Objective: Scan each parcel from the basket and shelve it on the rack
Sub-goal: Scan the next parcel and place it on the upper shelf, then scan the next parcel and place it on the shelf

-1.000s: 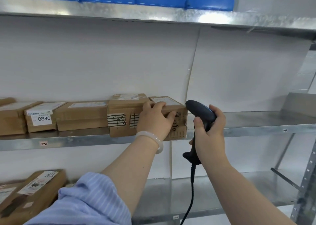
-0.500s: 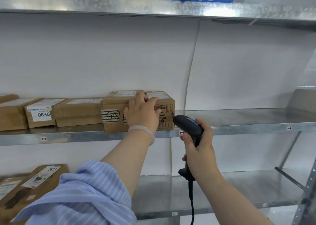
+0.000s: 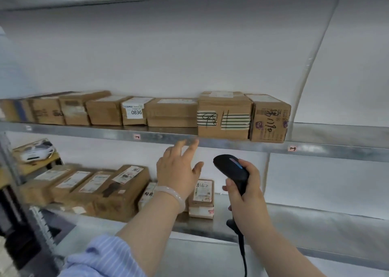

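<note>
Rightmost parcel is sitting on the middle rack shelf, touching the striped-tape box. Its handwritten face is pointing outward, long axis seemingly running back toward the wall. Left hand is now coming off it, grip released, fingers spread below the shelf lip, so shelving looks done. Right hand is gripping the scanner.

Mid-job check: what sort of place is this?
Most likely a parcel depot or pickup storeroom: labelled cardboard parcels lined up on a tagged metal rack, and a corded barcode scanner held in the right hand.
</note>
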{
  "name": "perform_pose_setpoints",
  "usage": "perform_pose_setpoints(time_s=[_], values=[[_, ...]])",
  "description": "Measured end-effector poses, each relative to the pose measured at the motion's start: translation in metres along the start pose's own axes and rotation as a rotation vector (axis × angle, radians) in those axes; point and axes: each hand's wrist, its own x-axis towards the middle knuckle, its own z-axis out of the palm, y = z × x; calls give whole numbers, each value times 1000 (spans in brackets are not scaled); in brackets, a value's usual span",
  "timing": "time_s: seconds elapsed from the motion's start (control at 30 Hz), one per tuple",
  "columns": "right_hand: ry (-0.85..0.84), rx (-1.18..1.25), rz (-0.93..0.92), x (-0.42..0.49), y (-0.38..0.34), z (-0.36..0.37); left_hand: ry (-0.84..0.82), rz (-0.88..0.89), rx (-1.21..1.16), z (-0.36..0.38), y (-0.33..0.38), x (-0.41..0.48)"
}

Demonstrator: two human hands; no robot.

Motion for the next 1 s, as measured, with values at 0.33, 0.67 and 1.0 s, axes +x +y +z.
perform_pose_setpoints(time_s=[0.33, 0.67, 1.0], values=[[-328, 77, -30, -72, -50, 195, -66, -249, 177, -69, -223, -101], [-658, 107, -86, -178, -117, 387, -128, -566, 278, -156, -417, -230], [-839, 126, -153, -215, -143, 507, -198, -766, 234, -182, -520, -292]])
